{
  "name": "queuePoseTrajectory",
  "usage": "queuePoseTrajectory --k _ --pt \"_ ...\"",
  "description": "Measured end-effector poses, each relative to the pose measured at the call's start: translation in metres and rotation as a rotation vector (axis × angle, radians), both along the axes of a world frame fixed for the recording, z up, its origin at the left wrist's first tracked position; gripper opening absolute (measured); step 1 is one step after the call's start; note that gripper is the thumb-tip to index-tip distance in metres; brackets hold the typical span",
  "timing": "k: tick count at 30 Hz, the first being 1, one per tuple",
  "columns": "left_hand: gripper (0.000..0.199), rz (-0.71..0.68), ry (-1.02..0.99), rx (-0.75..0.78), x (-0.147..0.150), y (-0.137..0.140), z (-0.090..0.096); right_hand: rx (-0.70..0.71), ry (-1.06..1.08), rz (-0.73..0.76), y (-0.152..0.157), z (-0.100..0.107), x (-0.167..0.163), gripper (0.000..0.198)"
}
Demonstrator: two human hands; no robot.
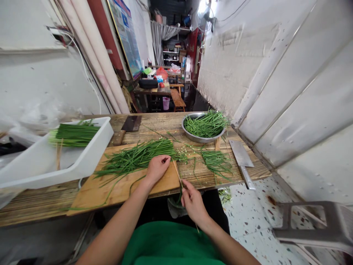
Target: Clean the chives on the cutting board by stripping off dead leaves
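Note:
A thin tan straw strand [177, 172] stretches between my hands over the front edge of the table. My left hand [158, 168] has its fingertips pinched at the upper end, close against a pile of green garlic chives [140, 156]. Lower down and to the right, my right hand [193, 201] is closed round the same strand, whose tail hangs below it. The chives lie across a wooden cutting board [162, 182], with pale cut bits [182, 154] at their right end. A smaller bunch of chives [216, 162] rests on the table to the right.
A metal bowl [202, 140] heaped with chives stands at the back right. One cleaver [242, 156] lies at the right edge, another cleaver [131, 123] behind the board. On the left, a white tray [91, 156] holds a tied bundle. A plastic stool [311, 224] stands right.

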State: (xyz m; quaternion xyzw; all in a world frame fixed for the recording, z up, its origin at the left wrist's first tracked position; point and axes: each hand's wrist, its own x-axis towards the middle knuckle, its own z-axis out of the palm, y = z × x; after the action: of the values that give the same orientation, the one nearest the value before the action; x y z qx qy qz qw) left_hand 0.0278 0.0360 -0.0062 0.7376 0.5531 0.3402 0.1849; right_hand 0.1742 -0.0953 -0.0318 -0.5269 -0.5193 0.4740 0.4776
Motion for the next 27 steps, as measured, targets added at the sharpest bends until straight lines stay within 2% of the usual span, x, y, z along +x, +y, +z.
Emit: queuePoseTrajectory --k 8,12,16,19,22,27 --pt "0.024 -0.04 0.005 0.028 -0.002 -0.001 0.0 -0.038 0.085 0.002 0.002 -0.003 0.0 0.046" --pt "0.023 -0.101 0.002 0.058 -0.002 -0.003 0.004 -0.055 0.127 0.007 0.003 -0.003 0.001 0.05" --pt "0.022 -0.163 -0.007 0.104 -0.003 -0.011 0.007 -0.056 0.161 0.016 0.004 -0.003 0.005 0.046" --pt "0.023 -0.262 0.015 0.124 -0.002 -0.023 0.009 -0.057 0.187 0.028 0.005 -0.002 0.008 0.044" --pt "0.023 -0.366 0.121 0.156 -0.002 -0.036 0.011 -0.051 0.216 0.054 0.01 0.0 0.008 0.048" --pt "0.023 -0.609 0.261 0.18 -0.007 -0.05 0.018 -0.013 0.214 0.08 0.025 -0.002 0.004 0.048"
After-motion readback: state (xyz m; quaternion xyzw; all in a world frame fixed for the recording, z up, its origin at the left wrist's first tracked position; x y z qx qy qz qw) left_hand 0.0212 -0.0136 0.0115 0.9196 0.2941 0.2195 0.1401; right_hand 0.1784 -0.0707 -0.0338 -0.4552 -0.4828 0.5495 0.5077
